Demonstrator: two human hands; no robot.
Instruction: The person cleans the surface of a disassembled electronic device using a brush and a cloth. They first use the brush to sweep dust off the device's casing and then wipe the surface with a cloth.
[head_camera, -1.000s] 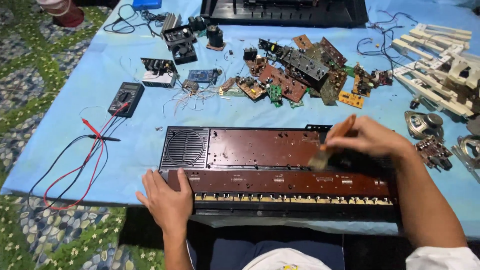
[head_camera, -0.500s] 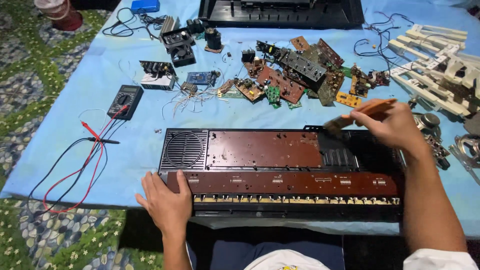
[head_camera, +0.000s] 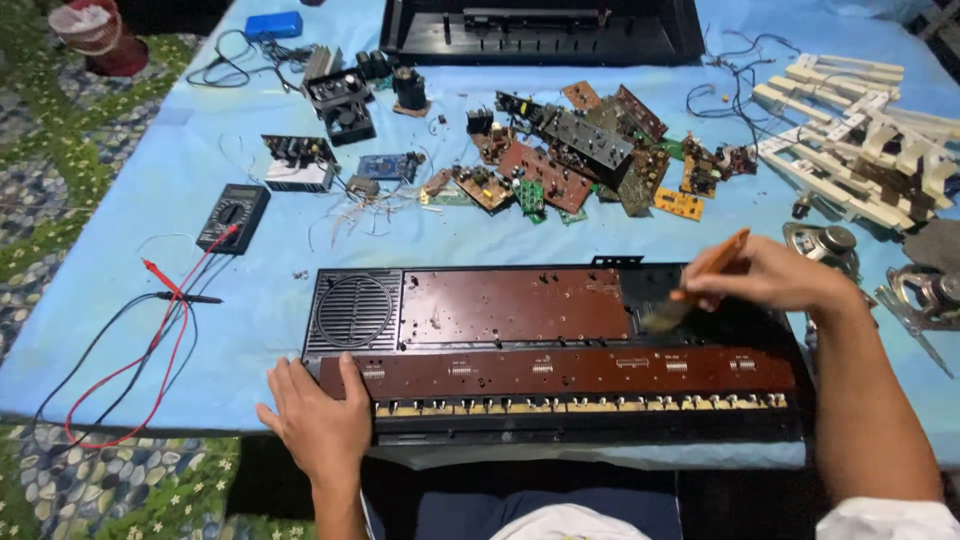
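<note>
- Since half a second ago the right hand (head_camera: 775, 275) has come back down from the far edge of the chassis, so the brush bristles are again at the dark right end of the opened keyboard chassis (head_camera: 560, 350); the left hand has stayed put
- Far left on the blue tabletop (head_camera: 200, 130), red and black test leads (head_camera: 165, 300) trail off the near edge, running back to a black multimeter (head_camera: 232, 216)
- Left hand (head_camera: 318, 420) lies flat, fingers spread and gripping nothing, pressing on the near left corner of the chassis just below the round speaker grille (head_camera: 354, 310)
- Chassis lies lengthwise along the near edge of the tabletop, a brown circuit board (head_camera: 515, 305) beside the grille and a longer brown strip with a row of pale key contacts (head_camera: 575, 405) along the front
- Behind it, near the middle of the tabletop, sits a loose heap of circuit boards and parts (head_camera: 570, 150), wires spilling out to the left
- Right hand is closed around the orange handle of a paintbrush (head_camera: 700, 280), held tilted with the bristles down; whether they actually touch the surface is hard to tell, as they are blurred
- Right of that hand lie two loose speakers (head_camera: 830, 240), and beyond them a stack of white keys (head_camera: 860, 140)
</note>
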